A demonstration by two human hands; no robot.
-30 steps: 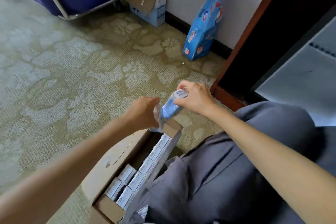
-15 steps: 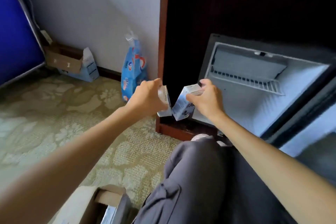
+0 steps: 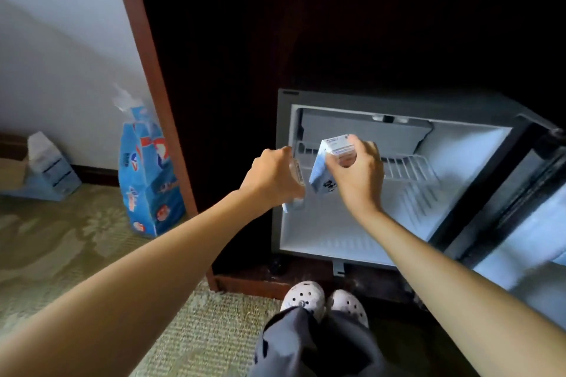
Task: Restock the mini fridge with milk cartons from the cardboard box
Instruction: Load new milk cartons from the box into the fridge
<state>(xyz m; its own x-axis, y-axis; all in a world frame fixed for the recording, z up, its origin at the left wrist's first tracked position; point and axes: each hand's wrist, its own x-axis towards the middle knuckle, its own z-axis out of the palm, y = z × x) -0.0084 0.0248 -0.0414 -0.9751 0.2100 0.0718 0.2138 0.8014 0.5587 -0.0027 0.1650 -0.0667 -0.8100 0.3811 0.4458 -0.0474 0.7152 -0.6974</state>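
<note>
- Milk cartons: two. Both are held in the air at the open front of the mini fridge [image 3: 398, 102], toward its upper left corner, just beside each other.
- Right carton [image 3: 321, 171]: a small rectangular pack with a pale blue side. Its white top face carries print too small to read, and a small dark cartoon figure sits near its lower end. It is tilted.
- Left carton [image 3: 294, 204]: mostly hidden behind the hand. Only a printed strip along one edge and a pale blue lower corner show.
- Hands: two, bare.
  - Right hand [image 3: 358, 176]: fingers and thumb curled round the upper part of the right carton.
  - Left hand [image 3: 272, 177]: fingers wrapped round the left carton, back of the hand toward the camera.
- Mini fridge: one, with a dark grey casing and white lining. It is set low inside a dark cabinet with a reddish wooden frame [image 3: 147, 70].
- Door [image 3: 502, 217]: one, swung open at the fridge's right edge.
- Wire shelf [image 3: 410, 167]: one, white, across the back of the fridge in its upper half.
- Clogs [image 3: 303, 297]: two, pale and perforated, side by side before the fridge's front edge. Grey trousers [image 3: 306, 346] are nearer the camera.
- Blue bag [image 3: 150, 180]: one, printed plastic, standing on the patterned carpet [image 3: 61, 254] against the wall, just left of the wooden frame.
- Small cardboard box [image 3: 12, 171]: one, at the far left against the wall. A pale blue pack [image 3: 49, 168] touches its right side.
</note>
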